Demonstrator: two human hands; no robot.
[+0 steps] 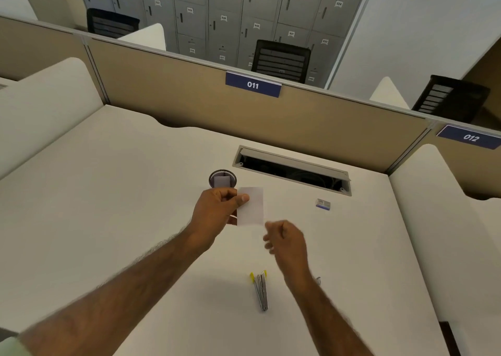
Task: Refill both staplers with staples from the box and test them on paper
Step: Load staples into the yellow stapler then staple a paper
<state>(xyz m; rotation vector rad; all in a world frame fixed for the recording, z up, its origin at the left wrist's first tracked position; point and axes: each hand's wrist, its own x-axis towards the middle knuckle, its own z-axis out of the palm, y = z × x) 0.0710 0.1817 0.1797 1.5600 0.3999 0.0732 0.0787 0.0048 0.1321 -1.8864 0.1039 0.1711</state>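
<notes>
You hold a small white slip of paper (250,206) in your left hand (217,209), raised above the middle of the table (108,193); your fingers (241,199) pinch its left edge, thumb on the face turned toward you. Your right hand (284,240) hangs just below and to the right of the slip, loosely curled with nothing in it, and blurred, so you cannot tell how far the fingers are apart. Nearer to you, a silver stapler (260,290) with yellow tips lies flat on the table, its top swung open. A sliver of metal (317,280) shows past your right wrist; what it is cannot be told. The small box of staples (323,204) sits well to the right of the paper, near the front corner of the cable tray (292,170) sunk in the table, whose lid is up, with dark cables dimly seen inside. Just behind your left hand stands a round dark mesh cup (222,178) holding more white slips upright. Behind the table runs a tan partition (176,95) carrying a blue label marked 011 (253,84).
</notes>
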